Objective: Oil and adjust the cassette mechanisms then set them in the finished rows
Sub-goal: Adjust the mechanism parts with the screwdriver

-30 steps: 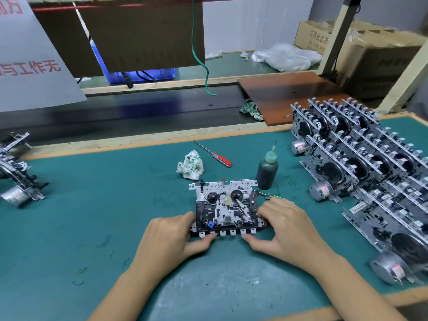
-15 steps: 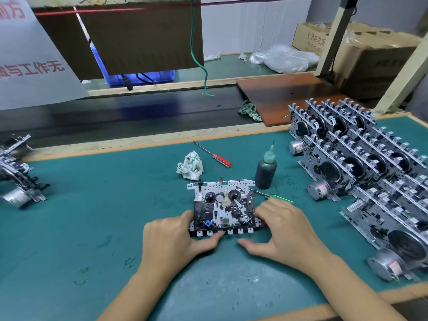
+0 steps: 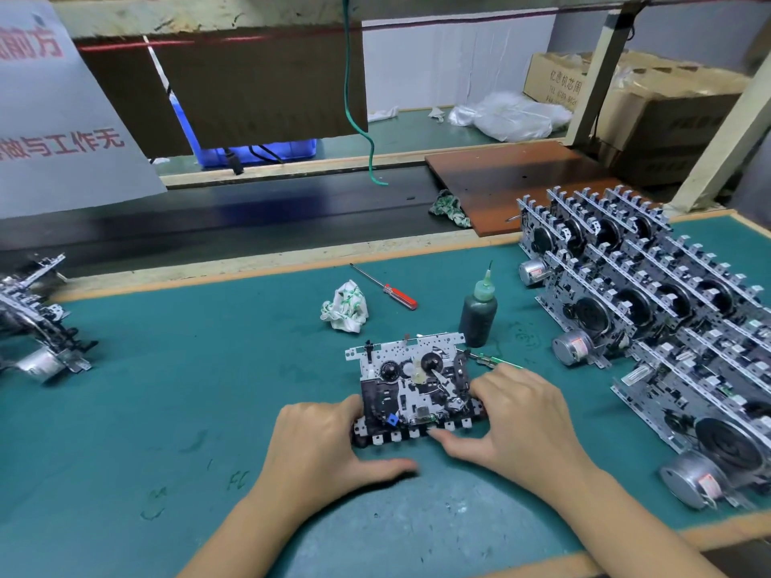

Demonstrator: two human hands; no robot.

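Observation:
A cassette mechanism (image 3: 413, 385) lies flat on the green mat (image 3: 187, 369) in the middle, key tabs towards me. My left hand (image 3: 321, 444) grips its left edge with curled fingers, and that thumb lies on the mat in front of it. My right hand (image 3: 521, 415) grips its right edge, thumb tip at the front key tabs. A dark oil bottle (image 3: 479, 310) with a green nozzle stands just behind the mechanism. The finished rows (image 3: 651, 310) of upright mechanisms fill the right side of the mat.
A red-handled screwdriver (image 3: 388, 287) and a crumpled rag (image 3: 345, 306) lie behind the mechanism. A thin green-handled tool (image 3: 492, 360) pokes out beyond my right fingers. More mechanisms (image 3: 37, 331) sit piled at the left edge. A conveyor belt (image 3: 250, 219) runs behind the bench.
My left thumb has slid off the front key tabs and down onto the mat. My right hand and the mechanism stay where they were.

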